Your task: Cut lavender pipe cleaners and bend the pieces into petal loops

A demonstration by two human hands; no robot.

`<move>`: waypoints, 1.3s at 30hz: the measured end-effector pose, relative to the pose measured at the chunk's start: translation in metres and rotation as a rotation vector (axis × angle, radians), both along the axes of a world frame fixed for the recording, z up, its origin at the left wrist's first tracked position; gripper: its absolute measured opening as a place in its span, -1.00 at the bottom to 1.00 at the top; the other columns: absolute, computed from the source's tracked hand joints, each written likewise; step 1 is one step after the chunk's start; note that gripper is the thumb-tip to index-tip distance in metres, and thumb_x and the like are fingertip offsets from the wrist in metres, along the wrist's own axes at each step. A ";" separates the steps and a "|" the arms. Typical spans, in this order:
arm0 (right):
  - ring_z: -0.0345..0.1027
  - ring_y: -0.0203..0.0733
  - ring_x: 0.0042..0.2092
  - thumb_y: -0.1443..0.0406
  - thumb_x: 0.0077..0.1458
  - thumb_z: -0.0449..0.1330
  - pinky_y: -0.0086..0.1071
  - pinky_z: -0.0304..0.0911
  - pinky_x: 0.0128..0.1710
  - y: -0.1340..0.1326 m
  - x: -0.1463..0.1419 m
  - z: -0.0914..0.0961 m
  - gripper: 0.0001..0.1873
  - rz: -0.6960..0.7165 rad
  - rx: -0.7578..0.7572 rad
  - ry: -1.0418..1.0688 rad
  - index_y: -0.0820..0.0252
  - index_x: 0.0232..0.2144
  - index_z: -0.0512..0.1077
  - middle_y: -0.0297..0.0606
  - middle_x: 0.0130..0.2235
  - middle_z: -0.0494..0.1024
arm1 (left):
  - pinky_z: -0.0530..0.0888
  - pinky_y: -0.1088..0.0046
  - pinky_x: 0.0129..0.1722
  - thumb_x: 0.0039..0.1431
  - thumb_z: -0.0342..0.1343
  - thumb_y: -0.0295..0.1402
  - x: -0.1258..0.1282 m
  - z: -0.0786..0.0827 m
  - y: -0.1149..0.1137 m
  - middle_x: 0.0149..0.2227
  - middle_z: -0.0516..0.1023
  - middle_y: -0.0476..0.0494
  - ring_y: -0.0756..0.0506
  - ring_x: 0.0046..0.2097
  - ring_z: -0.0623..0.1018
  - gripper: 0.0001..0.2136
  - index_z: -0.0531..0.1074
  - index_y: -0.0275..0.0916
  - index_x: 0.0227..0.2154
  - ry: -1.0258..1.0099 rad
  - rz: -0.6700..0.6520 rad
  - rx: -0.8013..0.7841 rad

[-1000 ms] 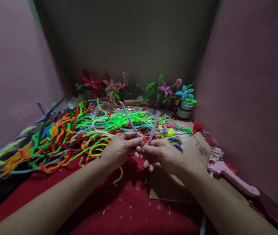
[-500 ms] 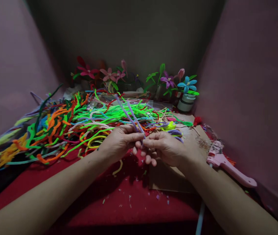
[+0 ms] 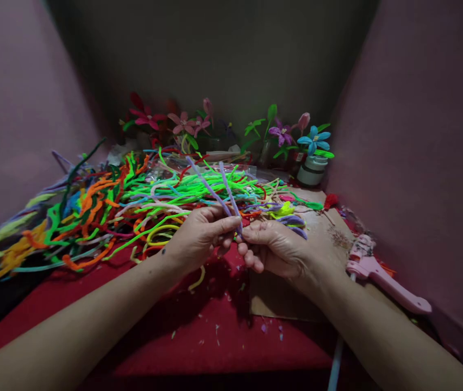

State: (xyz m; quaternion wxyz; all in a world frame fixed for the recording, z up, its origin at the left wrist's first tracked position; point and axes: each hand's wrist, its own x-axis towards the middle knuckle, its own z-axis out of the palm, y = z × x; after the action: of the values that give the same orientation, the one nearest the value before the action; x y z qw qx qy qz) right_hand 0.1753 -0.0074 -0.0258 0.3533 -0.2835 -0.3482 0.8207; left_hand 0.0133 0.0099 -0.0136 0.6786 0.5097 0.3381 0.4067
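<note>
Work surface: one red cloth (image 3: 215,347), boxed in by two pink side walls and one dark grey back wall (image 3: 215,54). Small clippings are scattered on the cloth near the person.

Hands: two, both the person's own. The left hand (image 3: 199,236) and right hand (image 3: 276,247) meet above the cloth at centre, fingertips touching. Each pinches with thumb and forefinger the same lilac pipe cleaner (image 3: 226,185). The other fingers of the right hand are curled under. The pipe cleaner is bent at the pinch. Two strands rise from it, up and away over the heap, spreading slightly apart.

Stock: one large loose heap of pipe cleaners (image 3: 133,201) lies behind and to the left of the hands, in green, orange, red, yellow, blue and lilac. Too many to count.

Other items: one cardboard sheet (image 3: 325,228) under the right hand. One pink glue gun (image 3: 378,279) at its right edge. One white jar (image 3: 312,171) at the back right. A row of craft flowers (image 3: 182,122) along the back wall. About seven blooms show, though the light is dim.
</note>
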 end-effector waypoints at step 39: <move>0.22 -0.35 -0.54 0.32 -0.24 0.27 -0.41 0.08 -0.48 -0.004 -0.007 0.003 -0.89 -0.264 0.258 -0.277 0.28 -0.63 0.45 -0.30 -0.57 0.45 | 0.08 0.63 -0.74 -0.06 0.22 -0.32 -0.002 0.002 0.001 -0.66 0.37 -0.01 0.14 -0.71 0.24 -0.81 0.40 -0.37 -0.53 0.189 0.075 0.012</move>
State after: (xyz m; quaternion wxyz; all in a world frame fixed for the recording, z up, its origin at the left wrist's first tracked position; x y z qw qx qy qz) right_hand 0.1688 -0.0113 -0.0233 0.4399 -0.3890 -0.4553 0.6693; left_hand 0.0114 0.0109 -0.0115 0.6247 0.5368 0.4172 0.3841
